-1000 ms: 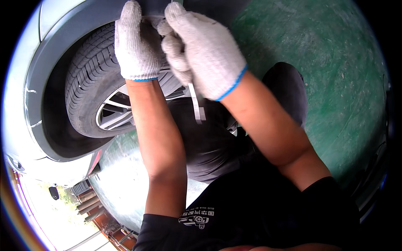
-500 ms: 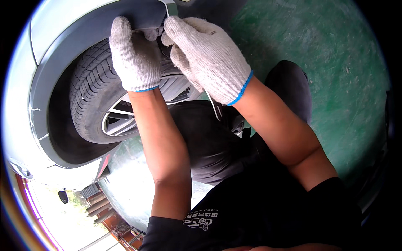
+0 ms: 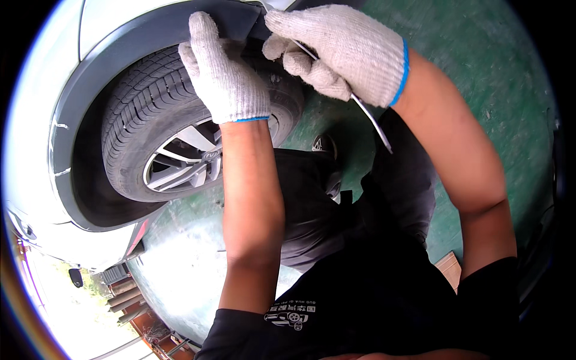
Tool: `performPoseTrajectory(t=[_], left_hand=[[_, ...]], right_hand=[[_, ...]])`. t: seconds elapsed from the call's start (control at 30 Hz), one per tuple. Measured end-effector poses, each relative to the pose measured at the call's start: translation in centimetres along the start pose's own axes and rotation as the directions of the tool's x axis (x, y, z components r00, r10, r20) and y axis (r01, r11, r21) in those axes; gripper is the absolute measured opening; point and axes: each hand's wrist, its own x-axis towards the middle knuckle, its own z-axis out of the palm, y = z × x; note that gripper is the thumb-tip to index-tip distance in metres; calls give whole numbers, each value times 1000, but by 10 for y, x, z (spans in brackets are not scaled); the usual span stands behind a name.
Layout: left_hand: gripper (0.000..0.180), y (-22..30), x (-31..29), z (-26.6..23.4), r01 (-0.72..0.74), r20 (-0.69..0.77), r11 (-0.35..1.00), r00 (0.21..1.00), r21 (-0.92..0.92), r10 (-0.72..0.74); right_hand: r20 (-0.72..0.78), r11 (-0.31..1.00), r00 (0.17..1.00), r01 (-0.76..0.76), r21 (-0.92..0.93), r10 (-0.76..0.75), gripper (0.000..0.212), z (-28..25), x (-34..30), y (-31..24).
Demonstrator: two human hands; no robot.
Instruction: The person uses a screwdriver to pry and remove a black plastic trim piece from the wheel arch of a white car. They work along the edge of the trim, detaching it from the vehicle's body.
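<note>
White knitted gloves with blue cuffs cover both hands. My left hand [image 3: 227,78] is at the upper edge of the dark grey wheel arch trim [image 3: 159,39], its thumb lying up along the trim. Its fingers are curled and partly hidden, gripping the lip. In my right hand [image 3: 342,53], closed around it, is a thin metal rod [image 3: 373,125] with a flattened lower end. Its upper end reaches the end of the trim beside the left thumb. Below the left hand is the car's tyre [image 3: 129,123], set around a silver spoked wheel [image 3: 198,144].
The white car body [image 3: 45,162] curves along the left. My knee is bent close to the wheel, with a dark shoe [image 3: 324,145] on the green floor [image 3: 480,90]. A cardboard piece [image 3: 449,270] lies at the lower right. Stacked pipes [image 3: 129,300] stand farther off at lower left.
Both hands have shifted right and slightly up in the view, and farther apart. The right hand has turned, so more of the rod shows. More of the wheel is now visible.
</note>
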Motion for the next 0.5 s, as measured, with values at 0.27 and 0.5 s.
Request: performPoseTrajectory(t=[0.27,0.5], left_hand=[[53,1,-5,14,-54,-132,998,990,40,59],[60,7,-13,20,-85,-65,993,994,84,91]], right_hand=[[55,951,982,-159,-265,180,44,-31,-8,-62],[103,924,949,-260,-281,298,44,-32,-10,-79]])
